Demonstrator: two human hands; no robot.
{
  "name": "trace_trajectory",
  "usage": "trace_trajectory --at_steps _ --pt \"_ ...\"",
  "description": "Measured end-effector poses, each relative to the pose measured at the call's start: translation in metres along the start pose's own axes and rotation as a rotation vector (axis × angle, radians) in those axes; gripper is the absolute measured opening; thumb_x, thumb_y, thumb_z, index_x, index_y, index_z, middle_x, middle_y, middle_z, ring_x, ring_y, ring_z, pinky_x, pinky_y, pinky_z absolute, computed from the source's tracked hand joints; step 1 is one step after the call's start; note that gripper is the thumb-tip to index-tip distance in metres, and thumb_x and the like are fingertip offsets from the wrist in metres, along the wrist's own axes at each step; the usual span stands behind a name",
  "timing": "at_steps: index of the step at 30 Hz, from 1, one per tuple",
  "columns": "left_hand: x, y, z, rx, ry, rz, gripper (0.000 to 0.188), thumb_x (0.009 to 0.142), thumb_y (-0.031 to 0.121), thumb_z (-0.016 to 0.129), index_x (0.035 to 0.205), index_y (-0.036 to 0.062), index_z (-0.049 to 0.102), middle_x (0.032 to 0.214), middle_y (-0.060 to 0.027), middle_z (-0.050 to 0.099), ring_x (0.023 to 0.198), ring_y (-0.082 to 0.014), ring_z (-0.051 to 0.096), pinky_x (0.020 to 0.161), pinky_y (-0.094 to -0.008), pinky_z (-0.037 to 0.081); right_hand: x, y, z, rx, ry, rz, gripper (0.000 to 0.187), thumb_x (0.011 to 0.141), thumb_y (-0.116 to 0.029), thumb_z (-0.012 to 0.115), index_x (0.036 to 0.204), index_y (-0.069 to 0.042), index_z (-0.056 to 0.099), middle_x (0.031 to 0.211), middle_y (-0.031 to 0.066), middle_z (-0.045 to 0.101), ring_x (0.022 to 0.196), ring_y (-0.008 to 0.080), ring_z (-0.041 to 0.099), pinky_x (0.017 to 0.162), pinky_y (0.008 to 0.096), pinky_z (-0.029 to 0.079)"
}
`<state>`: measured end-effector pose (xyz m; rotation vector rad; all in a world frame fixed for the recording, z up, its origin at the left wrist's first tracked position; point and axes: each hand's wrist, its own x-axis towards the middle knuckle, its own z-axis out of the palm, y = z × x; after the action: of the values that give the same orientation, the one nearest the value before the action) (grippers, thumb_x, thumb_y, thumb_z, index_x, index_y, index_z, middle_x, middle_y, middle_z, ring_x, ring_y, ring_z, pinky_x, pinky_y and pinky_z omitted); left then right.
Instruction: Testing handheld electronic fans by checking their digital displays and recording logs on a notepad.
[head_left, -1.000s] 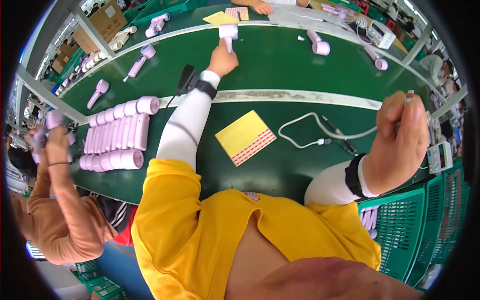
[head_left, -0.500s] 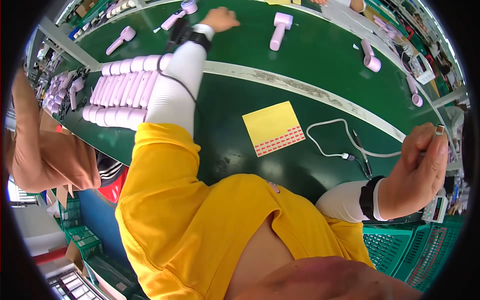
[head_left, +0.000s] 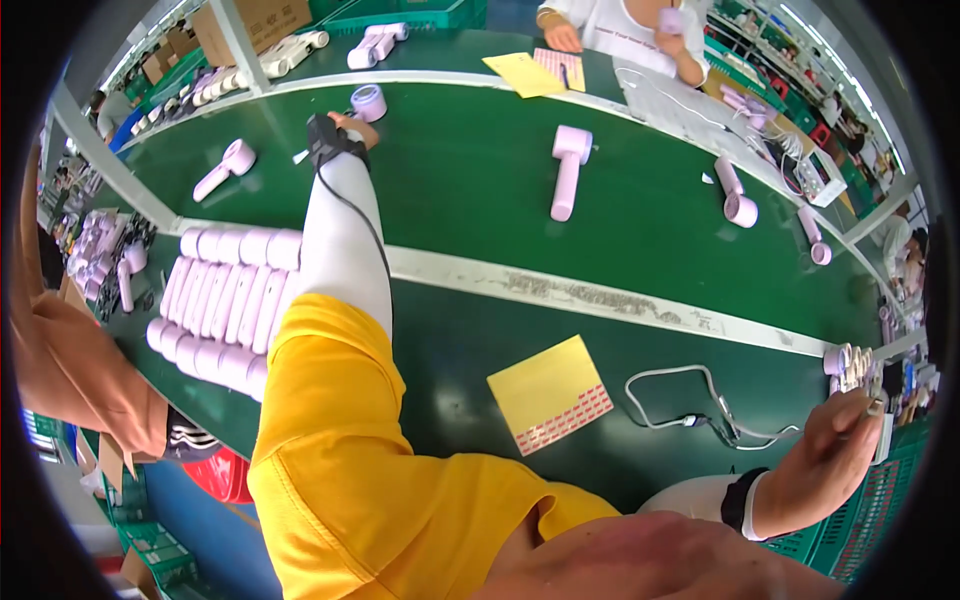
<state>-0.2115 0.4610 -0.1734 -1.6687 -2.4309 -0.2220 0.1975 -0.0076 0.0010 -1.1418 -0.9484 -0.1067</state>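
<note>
At the far left part of the green work surface, my left hand (head_left: 352, 128) is on a pale pink handheld fan (head_left: 368, 102). It covers the fan's handle, and the round head shows beyond it; my wrist partly hides the fingers. At the right, my right hand (head_left: 822, 465) is closed in a pinch on the metal-tipped plug (head_left: 875, 407) of a cable. A light grey cable (head_left: 665, 372) lies looped on the near table, with a dark pen partly under it. Left of the cable is a yellow sheet (head_left: 540, 385) with rows of red-marked stickers.
Rows of pink fans (head_left: 215, 300) lie stacked beside my left arm. More fans, one (head_left: 570, 170) mid-surface, lie beyond the pale divider strip (head_left: 560, 290). A co-worker (head_left: 630, 30) sits across; another person's arm (head_left: 90, 370) is at left. Green crates (head_left: 860, 510) stand at lower right.
The view has tilted up, bringing the far side into sight. My left hand has gone from open in the air to the fan. My right hand still pinches the plug.
</note>
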Motion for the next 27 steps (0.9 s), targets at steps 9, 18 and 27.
trace_trajectory --at_steps 9,18,27 --pt "-0.045 0.019 0.022 0.052 -0.173 0.293 0.041 0.071 0.021 0.059 0.111 0.0161 0.053 0.089 -0.0089 0.061 0.091 -0.0262 0.058 0.078 -0.0357 0.046 0.003 -0.002 -0.011 0.391 -0.242 0.002 0.030 0.090 -0.026 0.037 0.068 -0.005 0.037 0.058 0.0009 0.028 0.047 0.0068 0.022 0.041 0.0212 0.016" --pt "-0.261 0.117 -0.135 -2.109 -0.538 0.377 0.039 0.070 -0.001 0.059 0.103 0.0026 0.038 0.081 -0.0099 0.055 0.061 -0.0178 0.056 0.052 -0.0288 0.046 -0.010 -0.016 0.011 0.194 -0.423 0.052 0.024 0.091 -0.020 0.041 0.083 0.001 0.051 0.062 0.0026 0.046 0.052 0.0060 0.038 0.046 0.0194 0.026" --pt "-0.417 0.058 -0.216 -2.127 -0.902 0.686 0.033 0.080 0.002 0.050 0.109 0.0015 0.035 0.081 -0.0094 0.054 0.062 -0.0130 0.055 0.051 -0.0244 0.045 -0.017 -0.002 0.035 0.204 -0.444 0.132 0.023 0.090 -0.023 0.047 0.082 -0.002 0.052 0.062 -0.0039 0.042 0.057 0.0028 0.035 0.049 0.0187 0.027"
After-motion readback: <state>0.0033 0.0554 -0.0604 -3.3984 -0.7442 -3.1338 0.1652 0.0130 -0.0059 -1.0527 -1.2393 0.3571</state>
